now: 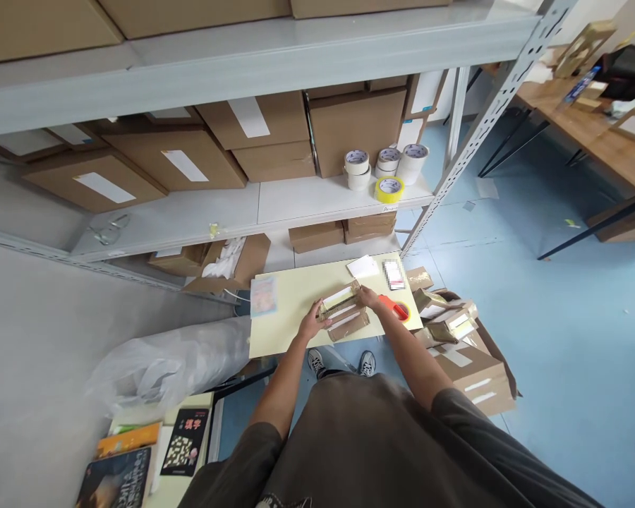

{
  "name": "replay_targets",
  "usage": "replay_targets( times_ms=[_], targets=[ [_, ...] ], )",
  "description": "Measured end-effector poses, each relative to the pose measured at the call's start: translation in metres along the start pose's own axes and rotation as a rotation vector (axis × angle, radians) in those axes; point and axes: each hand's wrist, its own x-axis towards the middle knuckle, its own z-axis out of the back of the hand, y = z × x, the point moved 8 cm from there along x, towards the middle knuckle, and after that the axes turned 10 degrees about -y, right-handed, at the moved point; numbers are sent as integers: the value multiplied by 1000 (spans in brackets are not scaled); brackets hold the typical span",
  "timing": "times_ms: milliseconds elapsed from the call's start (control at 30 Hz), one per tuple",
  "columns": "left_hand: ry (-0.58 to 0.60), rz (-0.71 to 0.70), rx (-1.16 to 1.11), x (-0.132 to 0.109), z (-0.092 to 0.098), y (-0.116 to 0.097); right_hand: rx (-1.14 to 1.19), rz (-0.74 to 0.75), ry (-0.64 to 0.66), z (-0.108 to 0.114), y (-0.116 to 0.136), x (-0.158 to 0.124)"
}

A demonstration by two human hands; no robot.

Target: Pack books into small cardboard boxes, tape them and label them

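Note:
On the pale yellow table [291, 331] a small brown cardboard box [343, 310] lies between my hands, with shiny tape and pale strips on it. My left hand [312, 322] grips its left end. The fingers of my right hand [369, 296] close on its far right corner. Just right of the box sits an orange tape dispenser [394, 307] with a roll in it. White paper slips [363, 267] and a printed label [394, 274] lie toward the back. At the table's left is a pale pink and blue sheet [264, 295].
A metal shelf [201, 219] with cartons [275, 127] and tape rolls [389, 189] rises behind the table. An open carton of small parcels [470, 367] stands on the right. Plastic wrap [174, 360] and books [185, 441] are at the left. A wooden desk [587, 134] stands far right.

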Motion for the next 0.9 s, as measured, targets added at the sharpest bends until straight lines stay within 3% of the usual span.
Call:
replay_targets(
  times_ms=[167, 533, 900],
  targets=[
    [-77, -7, -9, -7, -6, 0, -71, -15, 37, -22, 4, -9],
    [-182, 17, 4, -9, -10, -16, -292, -3, 38, -25, 5, -17],
    [-440, 284, 1, -13, -39, 1, -284, -73, -46, -20, 6, -32]
  ],
)
